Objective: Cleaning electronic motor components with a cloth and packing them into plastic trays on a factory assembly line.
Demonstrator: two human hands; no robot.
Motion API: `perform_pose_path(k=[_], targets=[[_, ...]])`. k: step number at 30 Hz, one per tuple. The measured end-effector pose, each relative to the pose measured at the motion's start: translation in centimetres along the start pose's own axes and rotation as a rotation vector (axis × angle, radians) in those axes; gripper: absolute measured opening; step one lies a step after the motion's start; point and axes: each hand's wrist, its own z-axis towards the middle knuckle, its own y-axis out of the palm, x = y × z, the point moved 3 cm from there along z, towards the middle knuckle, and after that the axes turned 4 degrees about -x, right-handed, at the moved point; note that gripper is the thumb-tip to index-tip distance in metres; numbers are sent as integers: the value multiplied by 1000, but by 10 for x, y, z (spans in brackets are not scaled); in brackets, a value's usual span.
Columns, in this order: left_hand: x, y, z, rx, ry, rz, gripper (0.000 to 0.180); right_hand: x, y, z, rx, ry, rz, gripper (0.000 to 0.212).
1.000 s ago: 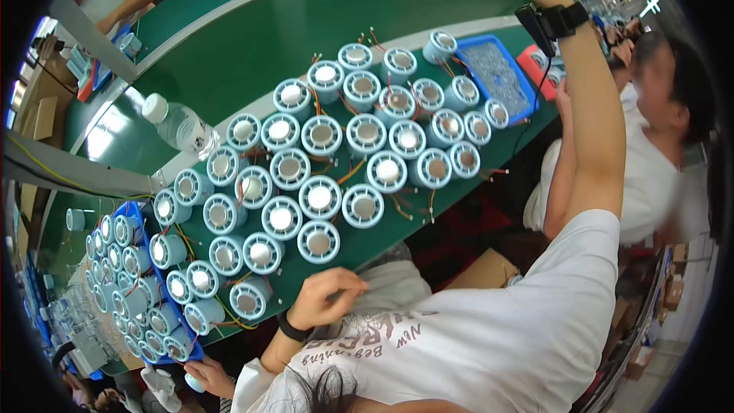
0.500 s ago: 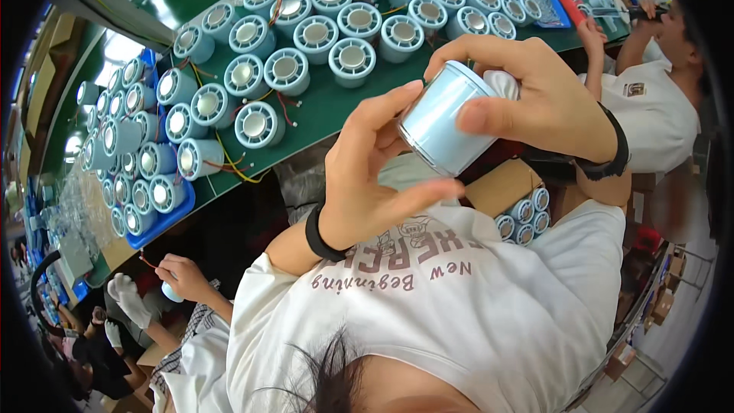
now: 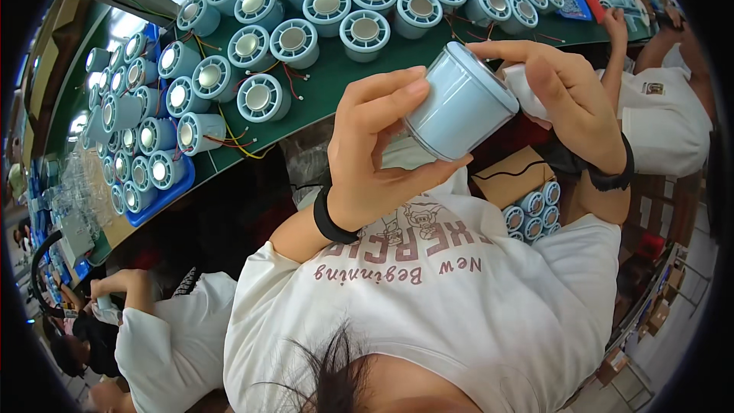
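Between my hands is a light blue cylinder (image 3: 461,111), tilted, with a glossy side and a clear rim at its lower left end. My left hand (image 3: 363,141) grips that end, the fingers above and the thumb below. My right hand (image 3: 575,99) is by the other end, its index finger reaching to the upper rim. A crumpled white cloth (image 3: 524,90) is held in my right hand, close to the cylinder's right end face. That end face is turned mostly away from view.
Many similar blue cylinders (image 3: 327,6) with round silver centres and thin wires stand on the green table (image 3: 321,92). More fill a blue tray (image 3: 172,193) at left. An open carton (image 3: 508,176) of cylinders is beside my lap. Co-workers (image 3: 172,329) sit on both sides.
My right thumb has come off the cylinder's side, and that hand has shifted right with the cloth. The cylinder has turned slightly in my left hand. The co-worker at left has moved their arm.
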Motion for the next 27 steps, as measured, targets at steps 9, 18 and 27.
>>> perform_pose_path(k=[9,18,27], targets=[[-23,11,-2,-48,268,258,45,-5,1,2,30,-96,-101,73],[-22,11,6,-191,135,490,43,40,-101,41,501,183,-459,68],[-29,8,-1,-332,125,472,38,230,-207,133,536,264,-822,66]])
